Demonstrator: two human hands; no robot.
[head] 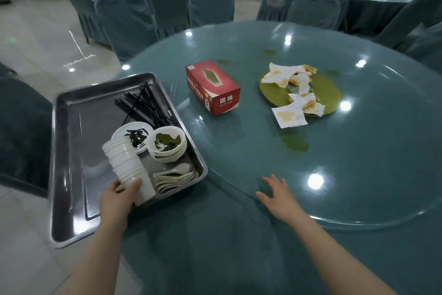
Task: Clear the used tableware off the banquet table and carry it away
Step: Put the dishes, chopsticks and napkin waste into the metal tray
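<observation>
Left hand [119, 195]: gripping the near end of a stack of white cups [126, 165] lying tilted inside the metal tray [69, 151].
Right hand [278, 195]: resting open, fingers spread, at the near rim of the glass turntable [358, 163].
Tray: overhanging the bench [215, 247] edge on the left; holding black chopsticks [146, 105], a bowl [167, 144], a plate [132, 132] and spoons [174, 176].
Open room: bare glass lying between the right hand and the stained napkins [290, 93].
Writing: red tissue box [211, 87] showing white characters, too blurred for reading.
</observation>
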